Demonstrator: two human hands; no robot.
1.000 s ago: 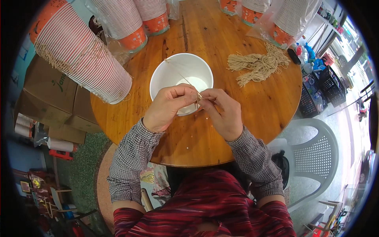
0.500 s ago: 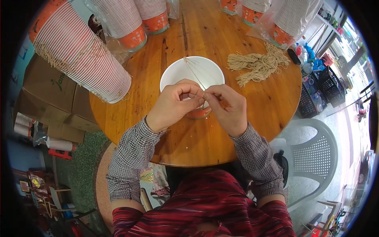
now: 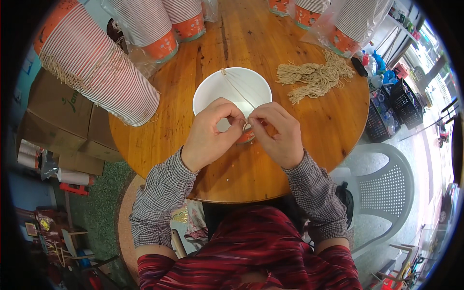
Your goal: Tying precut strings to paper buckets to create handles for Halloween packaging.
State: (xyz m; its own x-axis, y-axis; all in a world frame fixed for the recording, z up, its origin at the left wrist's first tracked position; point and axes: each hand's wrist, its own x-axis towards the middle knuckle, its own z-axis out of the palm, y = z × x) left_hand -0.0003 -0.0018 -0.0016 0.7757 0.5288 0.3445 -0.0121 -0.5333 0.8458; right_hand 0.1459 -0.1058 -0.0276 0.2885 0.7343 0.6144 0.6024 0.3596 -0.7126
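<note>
- Pinching a thin string (image 3: 240,92) at the near rim of a white paper cup (image 3: 232,92), the left hand (image 3: 209,135) and right hand (image 3: 278,133) meet fingertip to fingertip, each grip clenched on the string, apparently to keep it taut across the cup's mouth.
- Beyond, on the round wooden table (image 3: 338,121), a bundle of cut strings (image 3: 314,77) lies near.
- Farther off, stacked striped cups (image 3: 96,67) crowd the left edge.

The near rim of the paper cup (image 3: 232,89) is hidden by both hands; the cup stacks (image 3: 96,67) are cut off above.
</note>
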